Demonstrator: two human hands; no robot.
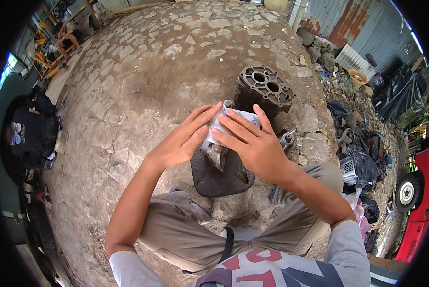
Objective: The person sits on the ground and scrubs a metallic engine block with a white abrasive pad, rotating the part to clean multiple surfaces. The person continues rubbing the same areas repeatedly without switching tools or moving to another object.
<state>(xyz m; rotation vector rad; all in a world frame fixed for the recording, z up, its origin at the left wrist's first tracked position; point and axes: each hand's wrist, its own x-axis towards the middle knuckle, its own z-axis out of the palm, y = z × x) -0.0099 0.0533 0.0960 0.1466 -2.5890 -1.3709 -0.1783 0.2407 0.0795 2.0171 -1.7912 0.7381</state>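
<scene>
In front of me, a white sheet with blue print (247,116) lies over a grey metal part. The part's angular lower end (216,154) sticks out below it, above a black seat-like pad (222,180) on the ground. My left hand (185,135) grips the sheet's left side, its fingers stretched along the edge. From the right, my right hand (254,142) presses spread fingers onto the sheet's top, with one finger raised at the far right. Most of the metal part is hidden under the sheet and hands.
A metal engine-like casing with round bores (267,86) stands just beyond my right hand. Beside that hand is a small cylindrical metal piece (287,138). Bags and rubble line the right, near a red vehicle (418,205). Another person (67,39) sits at far left.
</scene>
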